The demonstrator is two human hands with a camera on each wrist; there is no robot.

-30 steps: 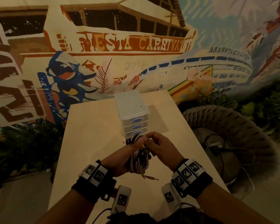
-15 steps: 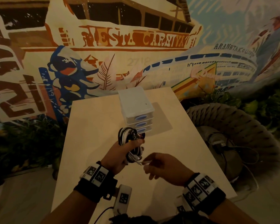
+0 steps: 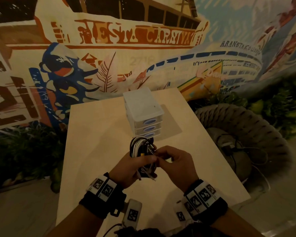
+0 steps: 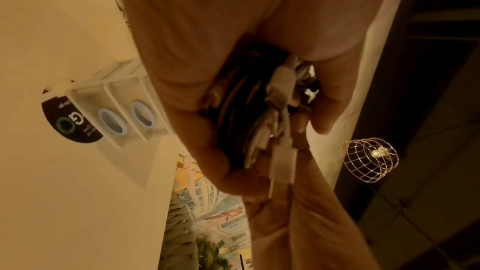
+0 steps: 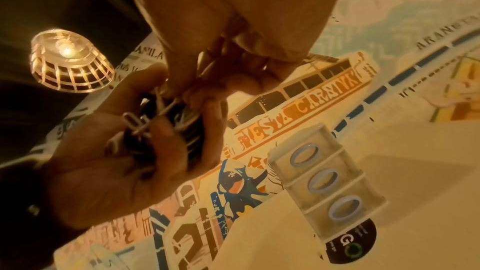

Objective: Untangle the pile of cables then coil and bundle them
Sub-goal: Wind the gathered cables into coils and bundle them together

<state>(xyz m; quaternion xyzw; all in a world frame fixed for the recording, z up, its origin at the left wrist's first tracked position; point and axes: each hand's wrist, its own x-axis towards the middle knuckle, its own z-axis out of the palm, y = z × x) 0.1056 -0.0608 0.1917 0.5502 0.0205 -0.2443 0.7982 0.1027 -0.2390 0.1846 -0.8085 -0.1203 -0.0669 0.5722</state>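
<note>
A coiled bundle of black and white cables (image 3: 140, 151) hangs above the pale table (image 3: 96, 151), gripped in my left hand (image 3: 135, 166). The left wrist view shows its loops and white plug ends (image 4: 275, 114) pressed between my fingers (image 4: 213, 147) and thumb. Loose plug tips stick out below my fist (image 3: 150, 177). My right hand (image 3: 171, 161) meets the bundle from the right, its fingertips (image 5: 197, 93) pinching a thin strand at the coil's edge (image 5: 168, 108). Whether that strand is a tie or a cable end, I cannot tell.
A small white three-drawer organiser (image 3: 143, 113) with blue oval pulls stands on the table just beyond my hands. A round black sticker (image 5: 350, 247) lies at its foot. A grey rope basket (image 3: 243, 137) holding more cables sits off the right edge. A mural wall backs the table.
My right hand, held apart below the bundle half a second ago, has come back up to it and pinches a strand. The left hand keeps the coil raised.
</note>
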